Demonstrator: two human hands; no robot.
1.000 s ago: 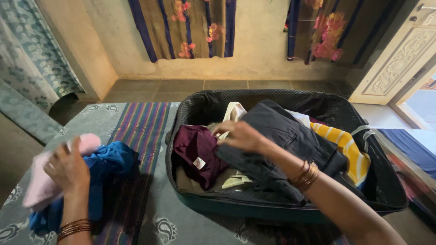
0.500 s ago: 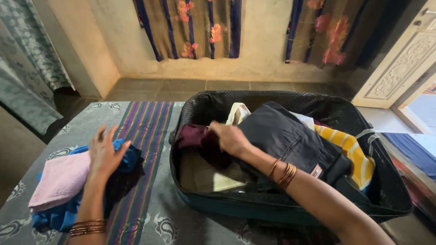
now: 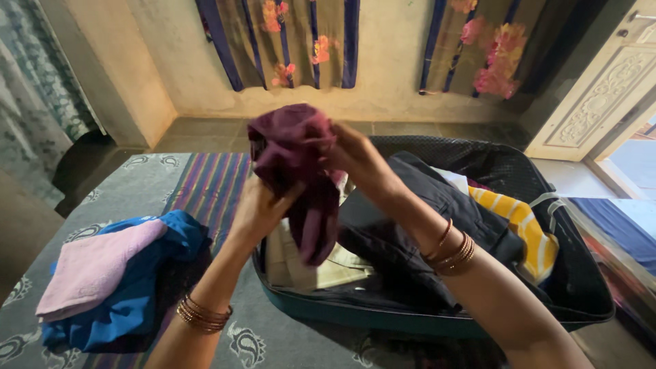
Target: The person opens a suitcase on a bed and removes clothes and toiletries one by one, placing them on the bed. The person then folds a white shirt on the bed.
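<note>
From the head view, the person is now lifting the maroon garment [image 3: 301, 171] up above the open suitcase [image 3: 581, 287]; half a second ago it was still lying inside, at the case's left end. The left hand [image 3: 260, 208], which was resting on the blue cloth [image 3: 137, 287] then, is now gripping the garment's underside, fingers closed on the fabric. The right hand [image 3: 359, 160] is pinching its upper edge, fingers clamped on it. So the garment is coming out of the case, hanging between both hands. The pink towel [image 3: 96, 266] is lying on the blue cloth on the patterned bedspread [image 3: 266, 342], and dark trousers [image 3: 410, 225] are staying packed beside a yellow striped cloth [image 3: 526, 229].
</note>
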